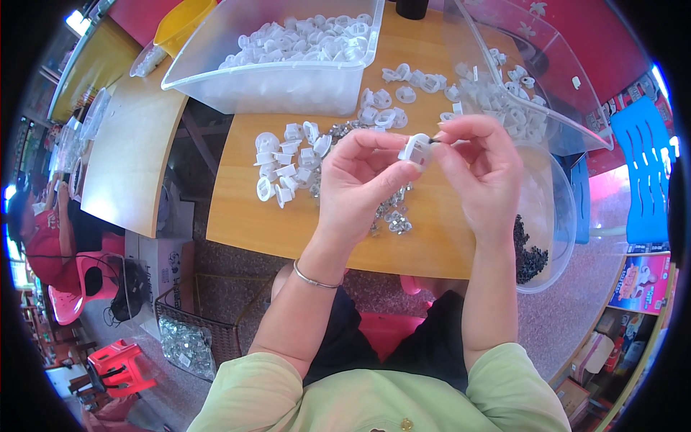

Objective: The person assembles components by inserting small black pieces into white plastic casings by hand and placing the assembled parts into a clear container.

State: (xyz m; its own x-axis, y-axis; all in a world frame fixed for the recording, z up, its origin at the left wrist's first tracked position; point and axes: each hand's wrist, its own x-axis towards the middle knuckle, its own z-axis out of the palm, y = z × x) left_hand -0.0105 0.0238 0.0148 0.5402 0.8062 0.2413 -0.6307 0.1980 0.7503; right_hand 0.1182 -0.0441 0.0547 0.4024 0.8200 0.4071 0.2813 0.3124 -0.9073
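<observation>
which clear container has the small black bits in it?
The round clear bowl at the table's right edge, beside the right hand. Black bits lie at its bottom; the two rectangular clear bins behind hold only white parts.

Colourful printed box (639, 282) on shelf far right; white printed carton (167, 265) under table, left
</observation>
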